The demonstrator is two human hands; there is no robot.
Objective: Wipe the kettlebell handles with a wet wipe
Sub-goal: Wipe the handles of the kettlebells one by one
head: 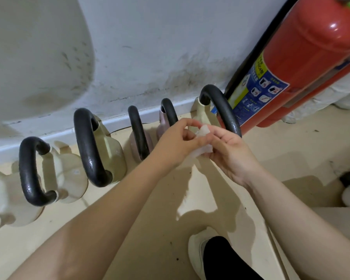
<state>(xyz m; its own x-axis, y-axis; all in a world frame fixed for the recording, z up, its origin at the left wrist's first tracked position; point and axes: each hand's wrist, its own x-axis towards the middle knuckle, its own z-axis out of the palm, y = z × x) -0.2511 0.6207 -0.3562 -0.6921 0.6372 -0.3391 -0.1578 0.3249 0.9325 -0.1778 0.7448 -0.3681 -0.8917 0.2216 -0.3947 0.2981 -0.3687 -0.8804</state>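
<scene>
While both our hands work it in mid-air, the small crumpled white wet wipe [201, 146] is pinched between our left hand [176, 142] and right hand [228, 150], just above the floor, in front of the row of cream kettlebells with black looped metal handles [87, 146]. Limp and damp, it needs bunching; the glossy handles look slick and rigid.

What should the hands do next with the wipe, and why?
Probably bring the wet wipe down onto the nearest black handle beside the fire extinguisher. The left hand and right hand both pinch the wipe in the air, touching no handle.
</scene>
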